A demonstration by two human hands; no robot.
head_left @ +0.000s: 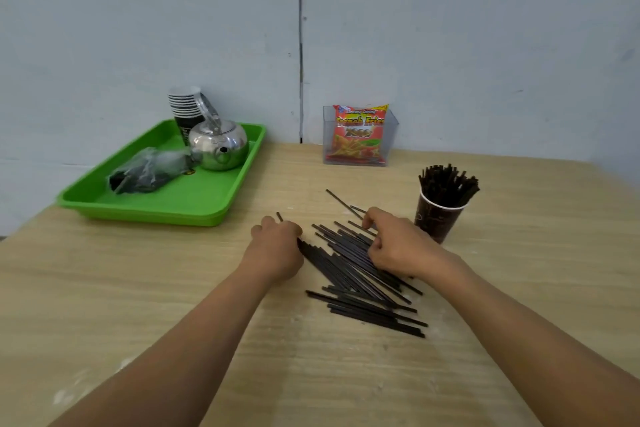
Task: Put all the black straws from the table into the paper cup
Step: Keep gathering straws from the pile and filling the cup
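Black straws (360,274) lie in a loose heap in the middle of the tabletop (138,288), most with their long axis running diagonally, far-left end to near-right end. The nearest few lie flatter, closer to left-right. One stray straw (343,203) sits just beyond the heap on the same diagonal.

The left hand (277,246) is curled down at the heap's far-left edge, fingers closed around a straw whose tip pokes out past the knuckles. The right hand (391,246) rests on the heap's right side, fingers bent and pressing on the straws there; whether it has actually pinched one I cannot tell.

The paper cup (437,222) stands upright just right of the right hand, dark brown and already packed with straws standing on end, fanning slightly to the right.

The tabletop is pale wood grain with faint white smudges. At far left a green tray (166,204) holds a steel kettle (219,146), a stack of paper cups (185,107) and a plastic-wrapped dark bundle (149,173). A clear box (391,135) with a French Fries snack packet (360,133) stands against the pale, scuffed wall (450,45).
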